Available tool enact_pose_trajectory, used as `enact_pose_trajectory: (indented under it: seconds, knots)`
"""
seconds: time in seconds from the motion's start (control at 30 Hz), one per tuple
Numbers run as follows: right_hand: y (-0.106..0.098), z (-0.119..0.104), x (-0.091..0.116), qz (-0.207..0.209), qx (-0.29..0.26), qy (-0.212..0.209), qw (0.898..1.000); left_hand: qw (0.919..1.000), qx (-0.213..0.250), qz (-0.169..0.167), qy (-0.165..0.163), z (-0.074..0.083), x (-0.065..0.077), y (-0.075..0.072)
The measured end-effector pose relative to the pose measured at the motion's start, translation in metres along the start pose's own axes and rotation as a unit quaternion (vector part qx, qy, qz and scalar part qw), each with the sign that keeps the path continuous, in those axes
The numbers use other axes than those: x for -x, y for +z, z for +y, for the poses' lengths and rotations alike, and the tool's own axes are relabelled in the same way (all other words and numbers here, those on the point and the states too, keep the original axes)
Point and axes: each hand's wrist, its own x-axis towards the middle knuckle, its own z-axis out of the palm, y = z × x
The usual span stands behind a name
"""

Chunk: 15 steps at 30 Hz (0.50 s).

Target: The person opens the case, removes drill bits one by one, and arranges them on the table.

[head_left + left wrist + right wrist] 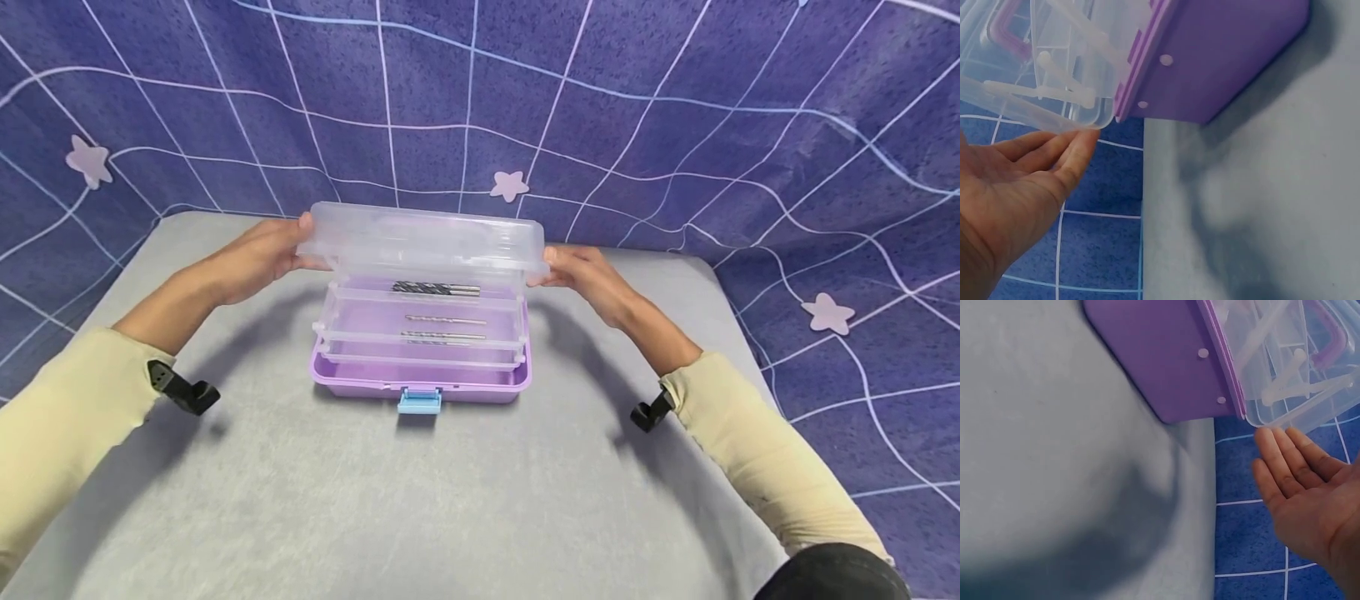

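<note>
A purple toolbox (352, 388) stands on the grey table, its clear lid (427, 237) raised and tilted. My left hand (258, 254) holds the lid's left end, thumb on its outer face; the left wrist view shows extended fingers (1079, 153) touching a rounded corner. At the other end, my right hand (588, 271) holds the lid the same way. In the right wrist view, its fingertips (1263, 434) meet the corner while the thumb is hidden. Inside, clear trays (352, 340) are partly lifted. Dark twist drill bits (435, 289) and slimmer silver drill bits (446, 320) lie in view.
A light blue latch (420, 402) hangs from the toolbox's front. The grey tabletop (450, 517) extends in front and to both sides. Behind it hangs a blue cloth (420, 83) with pale lines and stars. A black rounded object (832, 575) shows at the lower right.
</note>
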Motion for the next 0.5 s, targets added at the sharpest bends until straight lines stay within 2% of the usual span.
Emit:
enact_pose_trajectory:
  seconds: [0.07,0.23,0.5]
  knots:
    - [-0.002,-0.002,-0.002,0.001,-0.004,0.012,1.000,0.9998,0.008,0.008,-0.019,0.002,-0.004,0.000]
    - [-0.006,-0.007,-0.007,0.003,0.004,0.036,0.999,0.9968,-0.009,0.025,-0.076,0.008,-0.015,-0.001]
    - [-0.005,-0.012,-0.018,-0.007,-0.001,0.053,0.999,0.9929,-0.035,0.022,-0.112,0.016,-0.025,-0.002]
